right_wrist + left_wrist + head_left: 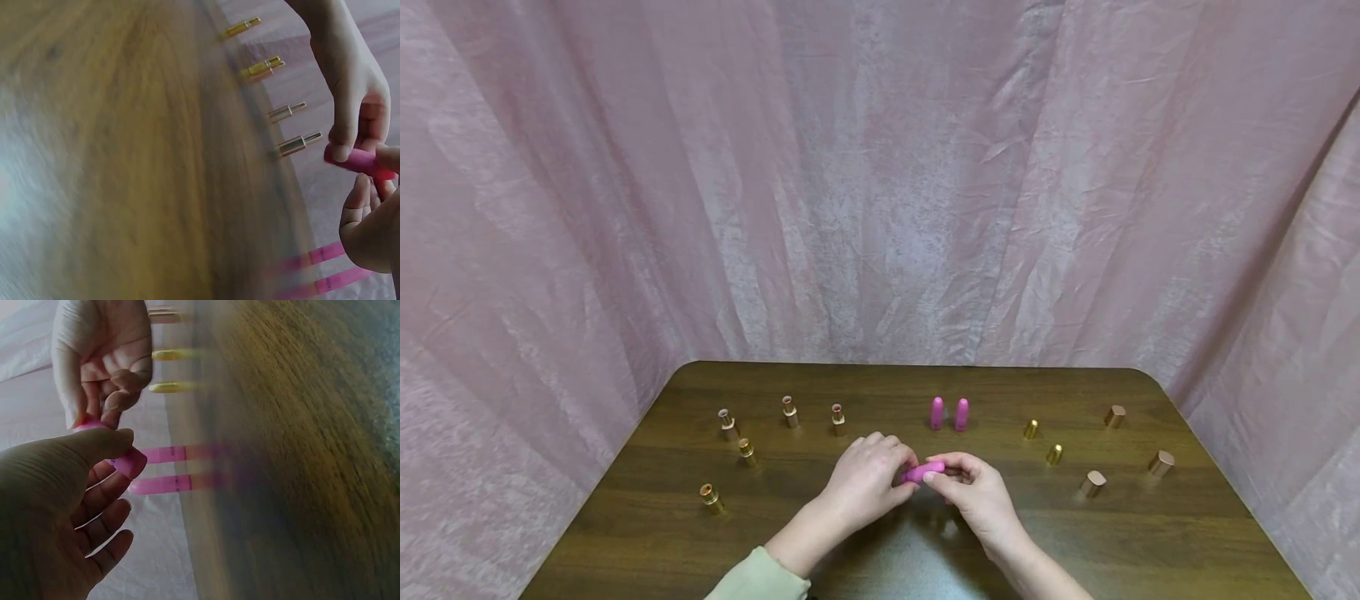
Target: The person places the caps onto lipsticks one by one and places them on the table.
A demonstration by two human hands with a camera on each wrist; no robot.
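Above the middle of the table both hands hold one pink lipstick tube (pixel 923 472), round-ended and lying nearly level. My left hand (pixel 867 477) pinches its left end between thumb and fingers. The other end sits between the thumb and index finger of my right hand (pixel 983 498). In the left wrist view dark print shows on the pink lipstick tube (pixel 130 464), and the thumbs hide part of it. Just beyond the hands stand two more pink lipstick tubes (pixel 937 413), upright with rounded tops.
At left stand several uncapped lipstick tubes: three rose-gold bases (pixel 791 413) and two gold bases (pixel 711 498). At right are two small gold caps (pixel 1055 454) and three rose-gold caps (pixel 1161 463). A pink curtain (pixel 880 208) hangs behind the wooden table (pixel 1120 550).
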